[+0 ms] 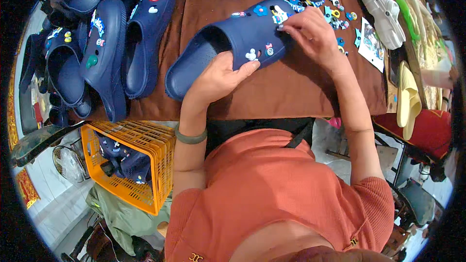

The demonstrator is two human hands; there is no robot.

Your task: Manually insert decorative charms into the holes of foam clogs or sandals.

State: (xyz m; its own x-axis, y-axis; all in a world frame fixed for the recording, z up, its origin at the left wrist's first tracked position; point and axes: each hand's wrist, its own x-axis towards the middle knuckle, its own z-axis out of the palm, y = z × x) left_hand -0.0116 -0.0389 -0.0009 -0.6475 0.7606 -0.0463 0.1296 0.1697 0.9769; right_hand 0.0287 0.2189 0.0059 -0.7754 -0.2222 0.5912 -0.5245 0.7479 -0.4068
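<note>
My left hand (219, 76) grips the side of a navy blue clog (233, 43) held over the brown table (291, 92), thumb resting by a small white charm. My right hand (310, 31) presses its fingertips on a colourful charm at the clog's toe top. Several small charms stud the clog's upper. More loose charms (340, 17) lie scattered on the cloth just beyond my right hand.
Several navy clogs (104, 53) with charms lie in a row at the left and along the far edge. A white clog (386, 14) and a cream one (407, 99) sit at the right. An orange crate (145, 165) with dark clogs stands lower left.
</note>
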